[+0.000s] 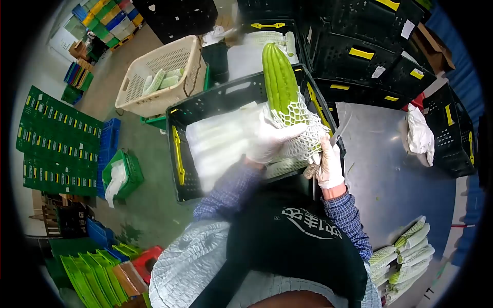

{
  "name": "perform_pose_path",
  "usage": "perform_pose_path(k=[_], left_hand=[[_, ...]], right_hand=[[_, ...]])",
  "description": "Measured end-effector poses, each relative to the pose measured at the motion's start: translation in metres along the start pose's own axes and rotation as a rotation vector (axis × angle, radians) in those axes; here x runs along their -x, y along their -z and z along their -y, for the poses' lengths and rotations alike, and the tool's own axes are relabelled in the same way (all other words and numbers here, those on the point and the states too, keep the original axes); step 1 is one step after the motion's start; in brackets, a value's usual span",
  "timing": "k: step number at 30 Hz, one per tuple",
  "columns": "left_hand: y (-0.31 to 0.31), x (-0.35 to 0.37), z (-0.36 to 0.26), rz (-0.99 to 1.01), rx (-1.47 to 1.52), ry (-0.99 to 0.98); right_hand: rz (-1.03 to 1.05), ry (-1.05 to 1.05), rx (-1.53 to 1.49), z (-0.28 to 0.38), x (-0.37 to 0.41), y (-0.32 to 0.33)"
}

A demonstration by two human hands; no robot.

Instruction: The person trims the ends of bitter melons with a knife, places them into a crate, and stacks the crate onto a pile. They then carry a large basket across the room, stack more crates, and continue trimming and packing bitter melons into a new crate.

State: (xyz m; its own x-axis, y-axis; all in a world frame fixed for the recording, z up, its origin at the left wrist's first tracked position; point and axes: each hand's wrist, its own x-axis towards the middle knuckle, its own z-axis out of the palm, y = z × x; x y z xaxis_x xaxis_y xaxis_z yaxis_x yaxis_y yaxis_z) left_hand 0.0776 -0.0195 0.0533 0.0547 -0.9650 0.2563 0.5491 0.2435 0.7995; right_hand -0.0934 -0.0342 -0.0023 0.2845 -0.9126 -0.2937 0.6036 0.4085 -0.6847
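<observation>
A large green bitter melon (280, 77) stands nearly upright in front of me, its lower part inside a white foam net sleeve (300, 131). My left hand (275, 137), gloved and a little blurred, is closed around the netted part from the left. My right hand (329, 163), also gloved, grips the net's lower end with thumb and fingers. Below them is a black crate (177, 115) with yellow handles, lined with white sheeting (213, 146). Another netted melon (285, 167) lies at the crate's near side, partly hidden by my hands.
A metal table (411, 195) is at right, with several netted melons (405, 262) at its near end and a white bag (420, 134) farther back. Stacked black crates (354, 64) rise behind. A cream basket (136, 100) holding melons stands left, near a green bin (134, 172).
</observation>
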Motion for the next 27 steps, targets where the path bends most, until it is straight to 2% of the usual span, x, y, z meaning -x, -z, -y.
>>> perform_pose_path(k=[7,10,12,13,15,17,18,19,24,25,27], left_hand=[[-0.008,-0.005,-0.007,-0.023,0.028,-0.033],[-0.026,-0.008,-0.014,-0.029,-0.124,-0.134],[-0.046,-0.008,-0.017,-0.051,-0.286,-0.156],[-0.055,-0.007,-0.017,-0.037,-0.436,-0.208],[-0.060,-0.006,-0.012,-0.026,-0.646,-0.267],[-0.068,-0.004,-0.008,-0.009,-0.758,-0.330],[-0.067,-0.004,-0.003,0.011,-0.784,-0.358],[-0.068,-0.003,-0.001,0.022,-0.802,-0.362],[-0.075,-0.004,0.001,0.026,-0.849,-0.372],[-0.078,-0.004,-0.002,0.013,-0.811,-0.278],[-0.081,-0.003,-0.004,0.005,-0.859,-0.292]], right_hand=[[-0.022,0.248,0.234,0.011,0.009,0.001],[0.106,-0.076,0.011,0.008,-0.007,0.025],[0.304,-0.307,-0.228,-0.014,-0.026,0.073],[0.310,-0.395,-0.310,-0.016,-0.025,0.071],[0.525,-0.526,-0.516,-0.018,-0.024,0.066],[0.267,-0.332,-0.232,-0.030,-0.025,0.070],[0.332,-0.339,-0.360,-0.031,-0.026,0.072],[0.350,-0.341,-0.367,-0.030,-0.027,0.071],[0.391,-0.308,-0.277,-0.020,-0.035,0.061],[0.397,-0.303,-0.260,-0.019,-0.036,0.060],[0.395,-0.290,-0.213,-0.019,-0.037,0.059]])
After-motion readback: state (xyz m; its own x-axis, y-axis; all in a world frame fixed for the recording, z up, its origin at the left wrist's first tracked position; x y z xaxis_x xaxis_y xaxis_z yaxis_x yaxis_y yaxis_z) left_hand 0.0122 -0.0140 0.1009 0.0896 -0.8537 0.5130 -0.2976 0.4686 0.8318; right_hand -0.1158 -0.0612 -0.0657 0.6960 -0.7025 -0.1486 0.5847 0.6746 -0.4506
